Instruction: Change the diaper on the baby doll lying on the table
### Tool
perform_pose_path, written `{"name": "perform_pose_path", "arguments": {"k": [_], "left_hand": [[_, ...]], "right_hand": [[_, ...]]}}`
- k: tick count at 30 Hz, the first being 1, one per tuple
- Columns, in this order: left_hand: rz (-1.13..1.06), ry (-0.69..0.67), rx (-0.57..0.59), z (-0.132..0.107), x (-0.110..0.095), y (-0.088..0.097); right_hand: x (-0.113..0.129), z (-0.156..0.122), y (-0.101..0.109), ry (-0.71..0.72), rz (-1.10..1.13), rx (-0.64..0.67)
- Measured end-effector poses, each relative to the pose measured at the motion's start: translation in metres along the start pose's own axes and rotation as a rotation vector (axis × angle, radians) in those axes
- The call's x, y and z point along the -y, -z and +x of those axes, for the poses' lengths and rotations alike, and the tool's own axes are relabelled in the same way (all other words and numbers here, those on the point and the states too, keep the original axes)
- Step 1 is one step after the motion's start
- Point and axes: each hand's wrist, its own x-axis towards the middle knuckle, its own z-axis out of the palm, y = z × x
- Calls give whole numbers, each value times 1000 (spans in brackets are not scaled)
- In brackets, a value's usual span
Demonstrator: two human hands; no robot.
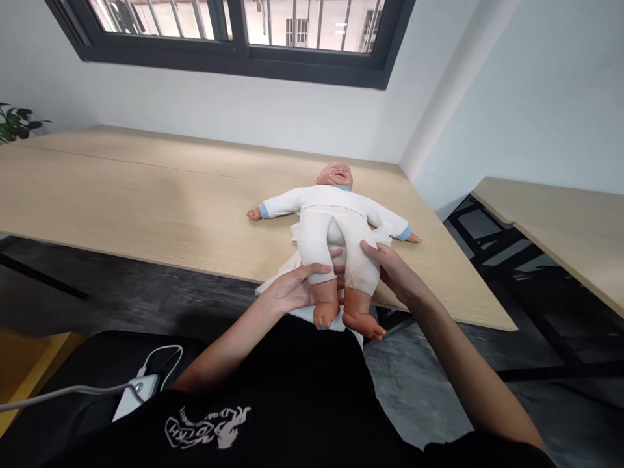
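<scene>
A baby doll (336, 221) in white clothes with blue cuffs lies on its back on the wooden table (146, 195), arms spread, head away from me. Its bare feet stick out past the table's near edge. My left hand (295, 286) grips the doll's left-side leg at the trouser cuff, fingers wrapped round it. My right hand (390, 266) holds the other leg at the cuff, thumb across the front. A white cloth (280, 270) lies under the doll's lower half.
A white power bank (136, 395) with a cable rests on my lap at lower left. A second wooden table (560, 221) stands to the right, with dark floor between. A plant (14, 123) sits at the far left, and a window is above.
</scene>
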Motion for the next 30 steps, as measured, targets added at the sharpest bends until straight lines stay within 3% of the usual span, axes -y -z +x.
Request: {"name": "perform_pose_path", "arguments": {"k": [5,7,11,16,21,23,26,30], "left_hand": [[32,17,-36,-19,-18,7],[127,-32,-126,-31,-27,15],[402,-174,-307,-47,-40,33],[596,-277,-403,-43,-44,40],[525,-269,-428,-37,-41,33],[449,-252,-439,-37,-38,29],[365,-227,-442,-37,-35,27],[252,-157,-424,-33,-33,29]], "right_hand": [[-1,3,12,-67,15,-119],[-3,4,20,-73,-42,-180],[-6,3,29,-114,-195,-182],[-14,4,30,-111,-236,-203],[-25,5,37,-13,-309,-210],[-26,-1,36,89,-456,-318],[-20,-25,19,427,-850,-459],[-17,-65,-27,817,-1230,-130]]}}
